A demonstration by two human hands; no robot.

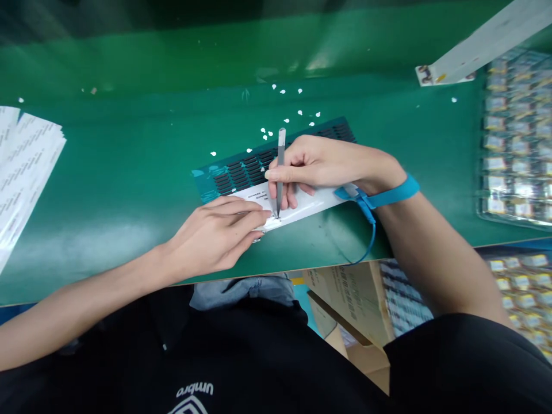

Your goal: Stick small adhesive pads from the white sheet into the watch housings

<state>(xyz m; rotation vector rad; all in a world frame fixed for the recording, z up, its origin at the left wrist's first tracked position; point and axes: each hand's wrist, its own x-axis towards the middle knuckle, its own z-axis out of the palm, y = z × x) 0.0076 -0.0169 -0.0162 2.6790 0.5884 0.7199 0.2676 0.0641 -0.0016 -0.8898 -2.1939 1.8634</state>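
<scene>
My right hand (325,164) grips a pair of metal tweezers (281,154) between thumb and fingers, held nearly upright. Their tips point down onto a glossy white strip (308,202) with small printed text. My left hand (222,233) lies over the strip's left end, fingers stretched out and fingertips close to the tweezer tips. Part of the strip is hidden under both hands. Just behind it is a teal sheet with rows of dark slotted pieces (241,173), partly covered by my right hand. A blue wrist strap (394,192) with a cord circles my right wrist.
Small white round bits (287,121) are scattered on the green tabletop (129,167). White printed sheets (30,155) lie at the left. Clear trays of small parts (517,144) stand at the right, near a white upright bracket (483,46). A cardboard box (353,293) sits below the table edge.
</scene>
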